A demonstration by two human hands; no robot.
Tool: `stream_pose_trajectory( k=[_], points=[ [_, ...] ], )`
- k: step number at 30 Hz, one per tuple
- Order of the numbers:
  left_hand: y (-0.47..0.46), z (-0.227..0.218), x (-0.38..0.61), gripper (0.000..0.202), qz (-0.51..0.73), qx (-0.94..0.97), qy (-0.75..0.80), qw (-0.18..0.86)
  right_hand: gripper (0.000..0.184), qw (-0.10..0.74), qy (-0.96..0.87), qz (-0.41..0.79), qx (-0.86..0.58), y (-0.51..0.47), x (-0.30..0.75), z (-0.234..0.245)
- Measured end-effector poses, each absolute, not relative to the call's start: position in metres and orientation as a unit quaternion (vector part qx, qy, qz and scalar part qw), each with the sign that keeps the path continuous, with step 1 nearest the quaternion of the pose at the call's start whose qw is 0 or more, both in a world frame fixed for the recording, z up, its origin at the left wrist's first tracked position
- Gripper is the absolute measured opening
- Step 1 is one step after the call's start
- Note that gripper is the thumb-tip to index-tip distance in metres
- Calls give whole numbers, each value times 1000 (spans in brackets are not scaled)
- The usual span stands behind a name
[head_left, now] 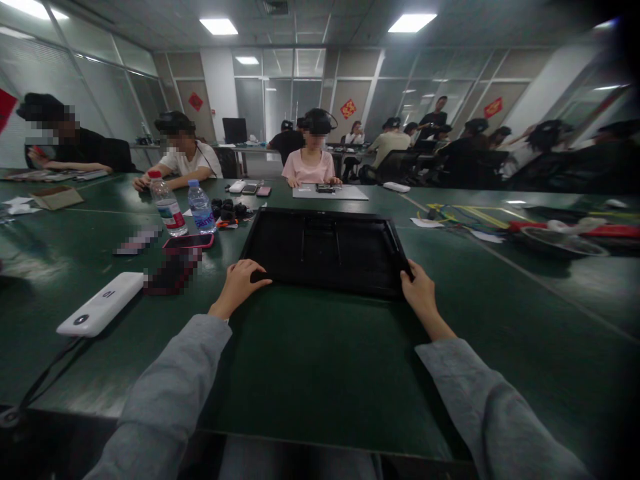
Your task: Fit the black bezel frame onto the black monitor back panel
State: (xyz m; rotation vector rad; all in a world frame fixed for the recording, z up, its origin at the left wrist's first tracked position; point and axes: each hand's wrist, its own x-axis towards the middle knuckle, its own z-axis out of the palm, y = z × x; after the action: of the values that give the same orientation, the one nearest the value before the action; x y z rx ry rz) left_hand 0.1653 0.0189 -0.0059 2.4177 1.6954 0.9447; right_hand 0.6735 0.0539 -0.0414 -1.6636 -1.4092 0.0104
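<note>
A flat black panel (325, 250), like the back of a monitor or a shallow tray, lies on the dark green table (310, 360) in front of me. My left hand (240, 283) rests with curled fingers on its near left corner. At the near right corner my right hand (417, 287) grips the edge, fingers wrapped over it. Both my sleeves are grey.
Left of the panel lie a white power bank (100, 303) with a cable, a red-edged phone (187, 241), two water bottles (169, 207) and black small parts (230, 210). Cables and red items (565, 230) lie at right. Several people sit across the table.
</note>
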Motion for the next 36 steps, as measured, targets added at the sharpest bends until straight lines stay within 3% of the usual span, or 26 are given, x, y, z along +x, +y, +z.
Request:
stream_pose_trajectory(
  k=[9,16,22,24,27,31,36],
  points=[
    [10,3,165,40,257,777,575,8,50,473,-569,9,-673,59,681,-49],
    [9,7,152,64,225,770,597,-12,50,436,-626,33,-646,56,659,-46],
    [3,11,140,41,288,685,659,-113,53,443,-641,41,-625,59,637,-47],
    [5,10,133,44,308,619,710,-135,52,447,-643,43,-620,60,637,-48],
    [9,6,118,64,273,541,791,-83,52,452,-643,46,-617,60,638,-49],
    [13,1,102,48,224,572,788,33,52,460,-638,48,-616,61,639,-50],
    [8,4,103,42,230,597,769,5,54,453,-642,61,-616,61,640,-47]
  ],
)
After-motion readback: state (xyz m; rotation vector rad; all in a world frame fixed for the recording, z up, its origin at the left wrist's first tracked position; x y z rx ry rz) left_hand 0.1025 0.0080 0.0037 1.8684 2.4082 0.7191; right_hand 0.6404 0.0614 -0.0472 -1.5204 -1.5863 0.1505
